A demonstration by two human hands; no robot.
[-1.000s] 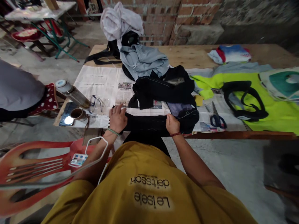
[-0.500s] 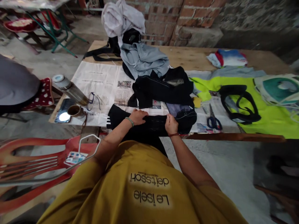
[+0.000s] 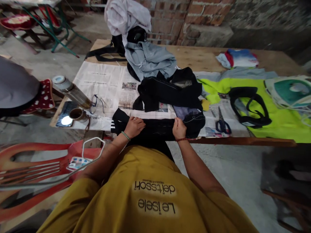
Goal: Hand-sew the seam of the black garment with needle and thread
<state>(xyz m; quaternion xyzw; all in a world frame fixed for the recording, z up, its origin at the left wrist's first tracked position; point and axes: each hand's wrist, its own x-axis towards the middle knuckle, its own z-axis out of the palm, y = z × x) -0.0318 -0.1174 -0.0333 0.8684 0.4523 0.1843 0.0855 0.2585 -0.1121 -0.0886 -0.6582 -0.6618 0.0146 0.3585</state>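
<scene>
A black garment (image 3: 157, 127) with white stripes at its left end lies along the table's front edge. My left hand (image 3: 134, 127) is closed on its cloth, left of the middle. Farther right, my right hand (image 3: 179, 128) pinches the garment's upper edge, thumb on top. Between the two hands the cloth runs fairly straight, with pale stitch marks along it. More of the dark cloth (image 3: 170, 92) is bunched just behind, on the newspaper (image 3: 102, 77). The fingertips of both hands are partly hidden in the fabric.
Scissors (image 3: 222, 124) lie right of my hands, near a black strap loop (image 3: 251, 106), a neon-yellow garment (image 3: 286, 124) and an iron (image 3: 291, 90). Leftward are a flask (image 3: 70, 92), glasses (image 3: 98, 103), a brown cup (image 3: 78, 115) and a phone (image 3: 65, 116). A red chair (image 3: 48, 147) stands front left.
My left hand has slid left along the black garment, widening the gap between my hands. My right hand stays at nearly the same spot on the cloth.
</scene>
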